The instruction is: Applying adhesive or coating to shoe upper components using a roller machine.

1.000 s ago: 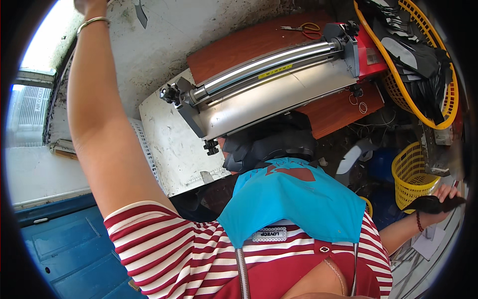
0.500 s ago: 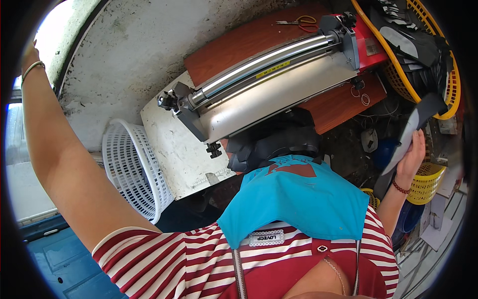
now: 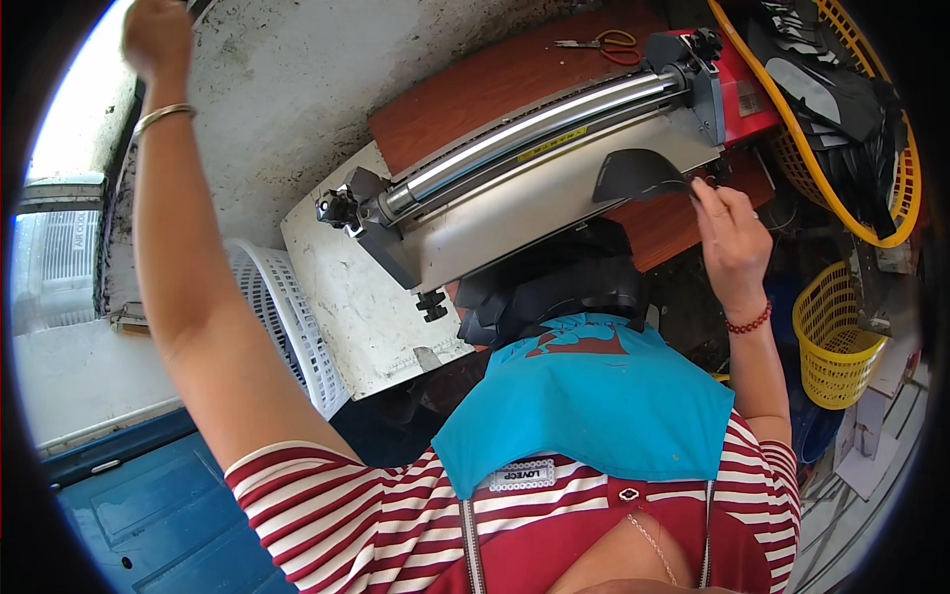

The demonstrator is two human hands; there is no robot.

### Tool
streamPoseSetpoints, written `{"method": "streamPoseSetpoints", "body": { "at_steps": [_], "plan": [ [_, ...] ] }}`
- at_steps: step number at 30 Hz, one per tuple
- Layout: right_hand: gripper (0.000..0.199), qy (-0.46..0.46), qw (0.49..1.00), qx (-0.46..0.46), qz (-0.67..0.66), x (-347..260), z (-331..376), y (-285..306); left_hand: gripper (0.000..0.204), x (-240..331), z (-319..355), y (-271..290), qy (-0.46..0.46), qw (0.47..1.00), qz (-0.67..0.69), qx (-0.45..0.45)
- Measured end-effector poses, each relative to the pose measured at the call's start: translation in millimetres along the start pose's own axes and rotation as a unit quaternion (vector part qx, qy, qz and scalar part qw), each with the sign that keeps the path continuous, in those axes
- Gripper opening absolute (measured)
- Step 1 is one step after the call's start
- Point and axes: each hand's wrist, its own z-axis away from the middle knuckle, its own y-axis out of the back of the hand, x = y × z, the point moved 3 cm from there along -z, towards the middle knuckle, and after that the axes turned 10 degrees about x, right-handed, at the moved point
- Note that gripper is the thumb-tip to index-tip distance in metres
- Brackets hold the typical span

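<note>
My right hand [image 3: 734, 243], a bead bracelet at its wrist, pinches one end of a black, curved, flat piece [image 3: 635, 176]. That piece reaches over the front edge of a machine's metal plate [image 3: 495, 223], in front of its shiny roller [image 3: 534, 134]. Raised at the upper left, my left hand [image 3: 158, 40] is beside the bright window and the stained wall. The picture's edge cuts it off, and its fingers do not show clearly. A heap of similar black pieces [image 3: 554, 287] lies between the machine and my blue apron [image 3: 594, 396].
Scissors [image 3: 614, 45] lie on the brown board [image 3: 445, 104] behind the roller. A yellow basket [image 3: 807, 148] full of black and grey pieces stands at the right, above a smaller yellow basket [image 3: 839, 337]. Left of the machine is a white basket [image 3: 327, 371].
My right hand has come left from the yellow baskets to the machine's front, bringing a flat piece over the plate. My left hand has moved up and right by the window.
</note>
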Motion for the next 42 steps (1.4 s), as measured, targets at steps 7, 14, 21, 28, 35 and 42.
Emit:
{"method": "streamPoseSetpoints", "body": {
  "at_steps": [7, 14, 21, 28, 35, 42],
  "plan": [
    [0.027, 0.172, 0.971, -0.148, 0.071, -59.3, 23.1, -77.7, 0.028, 225.0, 224.6, 5.7, -0.142, 0.871, 0.200, -0.426],
    [0.005, 0.161, 0.976, -0.141, 0.036, -74.3, -8.6, -137.1, 0.055, 268.1, 312.7, 2.9, 0.059, 0.704, 0.268, -0.656],
    [0.025, 0.112, 0.946, -0.203, -0.227, -71.4, 96.2, -135.8, 0.035, 236.7, 313.4, -7.1, 0.180, 0.748, 0.360, -0.529],
    [0.037, 0.113, 0.958, -0.255, -0.060, -74.2, 146.0, -208.9, 0.020, 224.1, 248.2, 8.9, 0.244, 0.783, 0.374, -0.433],
    [0.017, 0.111, 0.965, -0.228, -0.058, -78.6, 156.1, -226.9, 0.017, 211.2, 230.9, 30.0, 0.332, 0.769, 0.349, -0.421],
    [0.007, 0.122, 0.967, -0.192, -0.111, -89.4, 131.7, -171.4, 0.012, 204.2, 235.0, 31.6, 0.371, 0.786, 0.320, -0.376]
  ]
}}
